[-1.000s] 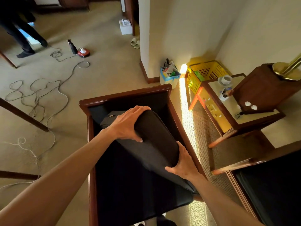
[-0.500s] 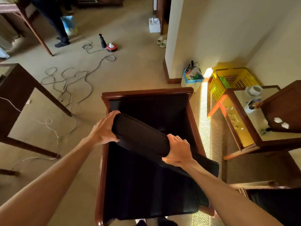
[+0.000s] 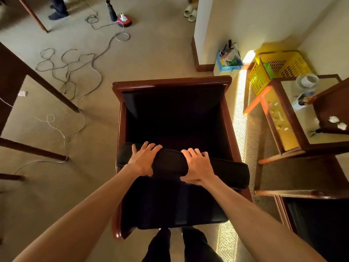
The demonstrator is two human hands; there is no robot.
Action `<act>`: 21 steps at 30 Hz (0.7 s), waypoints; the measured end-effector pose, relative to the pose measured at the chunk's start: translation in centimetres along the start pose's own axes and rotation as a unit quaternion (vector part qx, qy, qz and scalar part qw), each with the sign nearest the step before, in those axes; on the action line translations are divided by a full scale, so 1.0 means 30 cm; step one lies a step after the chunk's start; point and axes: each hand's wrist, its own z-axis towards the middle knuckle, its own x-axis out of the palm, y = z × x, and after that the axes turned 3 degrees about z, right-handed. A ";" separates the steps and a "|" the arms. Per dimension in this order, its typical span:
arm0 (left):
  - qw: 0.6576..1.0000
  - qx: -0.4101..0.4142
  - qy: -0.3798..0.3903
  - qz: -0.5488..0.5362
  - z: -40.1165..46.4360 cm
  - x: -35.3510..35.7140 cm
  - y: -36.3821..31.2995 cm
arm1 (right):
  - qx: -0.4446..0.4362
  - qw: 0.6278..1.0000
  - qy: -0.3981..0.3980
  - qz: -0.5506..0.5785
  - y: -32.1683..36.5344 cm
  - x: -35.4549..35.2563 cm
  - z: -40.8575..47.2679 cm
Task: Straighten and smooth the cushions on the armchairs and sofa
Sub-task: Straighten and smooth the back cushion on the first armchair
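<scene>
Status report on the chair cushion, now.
Left hand and right hand flat on black rectangular cushion. Cushion lies across wooden armchair, right end overhanging armrest. Nothing obstructing.

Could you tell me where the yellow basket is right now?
In the head view, the yellow basket sits on the floor at upper right, in the wall corner behind the wooden side table.

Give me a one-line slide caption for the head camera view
Both hands, left hand and right hand, press a black cushion lying across the wooden armchair.
</scene>
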 end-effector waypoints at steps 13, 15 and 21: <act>0.991 0.022 -0.100 0.082 0.059 0.030 0.010 | 0.048 0.994 0.066 -0.078 -0.182 -0.047 -0.050; 0.990 0.024 -0.115 0.073 0.065 -0.009 0.015 | 0.042 0.994 0.067 -0.081 -0.191 -0.080 -0.021; 0.984 0.013 -0.164 0.061 0.119 -0.147 0.043 | 0.015 0.993 0.035 -0.110 -0.232 -0.218 0.120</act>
